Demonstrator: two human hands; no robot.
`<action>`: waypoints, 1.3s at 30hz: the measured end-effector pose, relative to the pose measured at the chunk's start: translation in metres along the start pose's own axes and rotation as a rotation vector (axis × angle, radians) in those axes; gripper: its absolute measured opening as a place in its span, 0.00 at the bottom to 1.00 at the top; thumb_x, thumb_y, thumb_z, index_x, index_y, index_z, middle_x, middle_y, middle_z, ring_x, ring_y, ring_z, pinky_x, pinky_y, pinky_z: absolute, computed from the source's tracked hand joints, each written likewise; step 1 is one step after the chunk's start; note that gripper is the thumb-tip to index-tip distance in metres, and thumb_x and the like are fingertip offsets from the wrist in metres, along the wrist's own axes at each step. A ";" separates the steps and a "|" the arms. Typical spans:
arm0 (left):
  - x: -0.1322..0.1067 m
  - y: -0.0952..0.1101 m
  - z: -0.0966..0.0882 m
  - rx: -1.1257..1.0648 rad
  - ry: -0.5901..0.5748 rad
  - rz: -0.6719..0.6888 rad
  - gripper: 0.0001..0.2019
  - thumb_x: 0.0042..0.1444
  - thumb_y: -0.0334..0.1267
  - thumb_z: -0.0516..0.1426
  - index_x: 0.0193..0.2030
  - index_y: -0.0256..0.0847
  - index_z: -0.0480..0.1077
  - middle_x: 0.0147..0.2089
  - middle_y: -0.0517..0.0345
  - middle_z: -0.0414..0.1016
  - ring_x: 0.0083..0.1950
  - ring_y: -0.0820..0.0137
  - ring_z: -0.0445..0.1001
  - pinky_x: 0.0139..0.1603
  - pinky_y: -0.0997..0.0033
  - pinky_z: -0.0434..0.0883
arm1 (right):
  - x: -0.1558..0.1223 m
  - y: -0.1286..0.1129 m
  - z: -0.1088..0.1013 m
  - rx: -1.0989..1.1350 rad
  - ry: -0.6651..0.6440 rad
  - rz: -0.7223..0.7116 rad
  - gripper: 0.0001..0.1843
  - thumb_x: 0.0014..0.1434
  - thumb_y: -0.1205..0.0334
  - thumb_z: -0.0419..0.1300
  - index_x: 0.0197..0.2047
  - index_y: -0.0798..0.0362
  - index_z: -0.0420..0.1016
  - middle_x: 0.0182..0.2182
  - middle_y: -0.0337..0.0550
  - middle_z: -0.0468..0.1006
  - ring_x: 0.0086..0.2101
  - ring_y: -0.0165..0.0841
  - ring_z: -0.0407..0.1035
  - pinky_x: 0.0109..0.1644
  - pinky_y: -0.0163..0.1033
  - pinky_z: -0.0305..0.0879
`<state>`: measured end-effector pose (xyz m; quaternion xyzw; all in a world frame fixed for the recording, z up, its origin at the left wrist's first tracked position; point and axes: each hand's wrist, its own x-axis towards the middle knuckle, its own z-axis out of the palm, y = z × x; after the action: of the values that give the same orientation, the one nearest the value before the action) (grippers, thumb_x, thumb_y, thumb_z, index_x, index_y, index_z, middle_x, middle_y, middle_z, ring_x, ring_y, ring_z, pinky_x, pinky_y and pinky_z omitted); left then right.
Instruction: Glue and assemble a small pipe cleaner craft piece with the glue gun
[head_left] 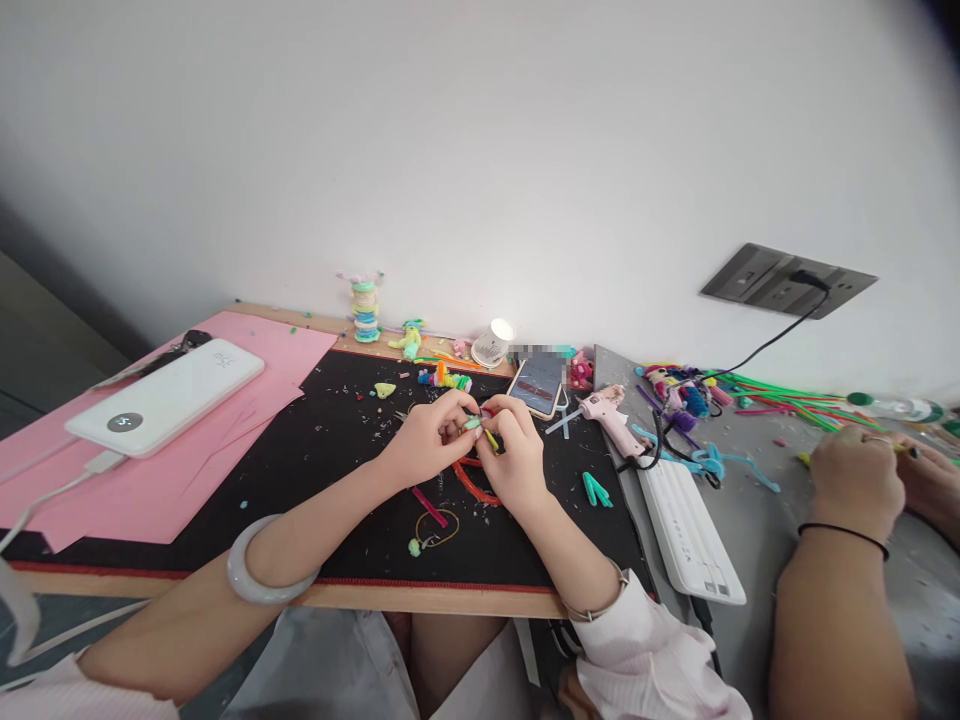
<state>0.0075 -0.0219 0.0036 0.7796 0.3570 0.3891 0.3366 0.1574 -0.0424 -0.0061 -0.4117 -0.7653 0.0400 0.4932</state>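
Note:
My left hand (429,440) and my right hand (514,452) meet over the black mat (315,500), fingertips pinched together. Between them is a small pale-green and yellow fuzzy pipe-cleaner piece (474,424), partly covered by the fingers. Just below the hands lies a loop of orange-red pipe cleaner (475,488). Closer to me are a magenta strip (430,508) and a thin yellowish elastic loop (448,530) with a pale green bead-like bit. A bent teal pipe cleaner (596,490) rests to the right of my right hand.
Along the wall stand a striped fuzzy figure (365,312), a paper cup (495,342) and a phone (537,380). A pink glue gun (613,424) and white power bank (690,530) lie right. Pink paper (187,480) bears another power bank (169,395). A co-worker's hands (859,485) work at far right.

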 end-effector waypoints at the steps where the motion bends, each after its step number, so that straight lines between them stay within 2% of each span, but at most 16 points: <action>1: 0.000 0.000 0.000 0.002 0.001 0.001 0.08 0.53 0.34 0.52 0.41 0.40 0.60 0.24 0.66 0.63 0.23 0.78 0.62 0.25 0.78 0.61 | 0.000 0.000 0.000 -0.001 0.002 0.000 0.09 0.52 0.76 0.50 0.30 0.51 0.59 0.39 0.46 0.67 0.41 0.33 0.64 0.44 0.40 0.64; 39: 0.000 0.002 -0.001 -0.006 0.001 -0.001 0.08 0.53 0.35 0.52 0.40 0.40 0.61 0.23 0.66 0.63 0.23 0.77 0.62 0.25 0.78 0.62 | 0.000 0.000 0.000 0.002 0.004 0.011 0.09 0.51 0.76 0.50 0.30 0.51 0.58 0.38 0.46 0.67 0.41 0.34 0.64 0.44 0.41 0.63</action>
<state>0.0075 -0.0227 0.0059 0.7782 0.3562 0.3907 0.3389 0.1572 -0.0423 -0.0060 -0.4156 -0.7620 0.0428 0.4947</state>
